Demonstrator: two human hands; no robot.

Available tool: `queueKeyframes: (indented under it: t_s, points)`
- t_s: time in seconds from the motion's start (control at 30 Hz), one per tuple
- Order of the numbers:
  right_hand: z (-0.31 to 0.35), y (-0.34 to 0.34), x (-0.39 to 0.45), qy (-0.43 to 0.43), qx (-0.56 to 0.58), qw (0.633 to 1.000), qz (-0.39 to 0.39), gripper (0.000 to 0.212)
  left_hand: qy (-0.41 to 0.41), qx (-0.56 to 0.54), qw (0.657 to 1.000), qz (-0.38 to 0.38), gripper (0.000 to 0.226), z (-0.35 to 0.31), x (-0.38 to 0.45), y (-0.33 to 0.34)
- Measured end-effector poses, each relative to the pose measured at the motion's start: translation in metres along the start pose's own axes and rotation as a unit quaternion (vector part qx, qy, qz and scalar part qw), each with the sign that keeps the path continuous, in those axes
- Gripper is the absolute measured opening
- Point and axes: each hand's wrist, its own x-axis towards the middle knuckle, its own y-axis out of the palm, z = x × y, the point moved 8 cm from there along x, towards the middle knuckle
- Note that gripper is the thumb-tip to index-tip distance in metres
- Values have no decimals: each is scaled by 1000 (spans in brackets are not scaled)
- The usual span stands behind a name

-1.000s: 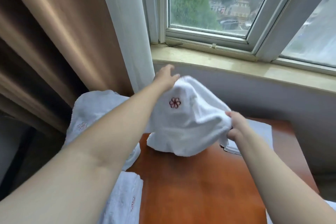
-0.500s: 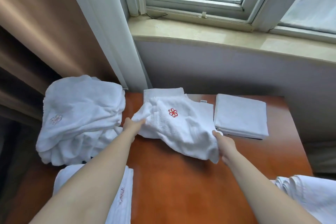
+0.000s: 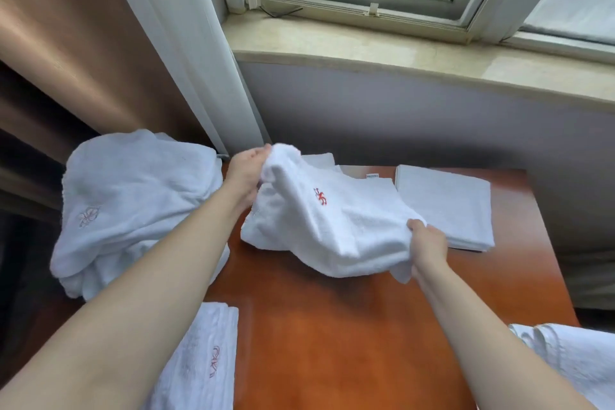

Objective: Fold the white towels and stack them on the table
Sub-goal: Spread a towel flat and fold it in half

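diagonally, hands (image 3: 248,173) (image 3: 427,245) stretch towel (image 3: 329,223) far-left to near-right.

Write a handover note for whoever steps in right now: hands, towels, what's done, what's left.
Left hand: grips the far left end of the towel with the red emblem.
Right hand: pinches that towel's near right edge. The towel sags between the hands over the wooden table, not yet folded flat.
Done: a folded stack lies at the table's far right; another folded towel lies at the near left edge.
Left: fold the held towel and stack it, then work through the loose heap on the left. More white fabric shows at the lower right; I cannot tell if it is folded.
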Motion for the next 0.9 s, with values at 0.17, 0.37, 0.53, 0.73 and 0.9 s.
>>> queueKeyframes:
  t_s: [0.17,0.37,0.53,0.73,0.9]
  points:
    - [14,-8,20,23,46,998,-24,23,10,-51,998,19,32,-27,25,34]
    - [-7,-6,28,34,-4,999,30,46,-32,458,887,37,60,73,25,10]
    - [-30,-6,13,52,-58,996,48,53,-14,557,830,0,45,75,33,1]
    - [-54,4,-11,-5,-49,983,176,49,-16,505,863,18,49,68,50,8]
    - [-57,-15,1,-16,5,995,99,14,-43,440,897,31,11,76,52,3]
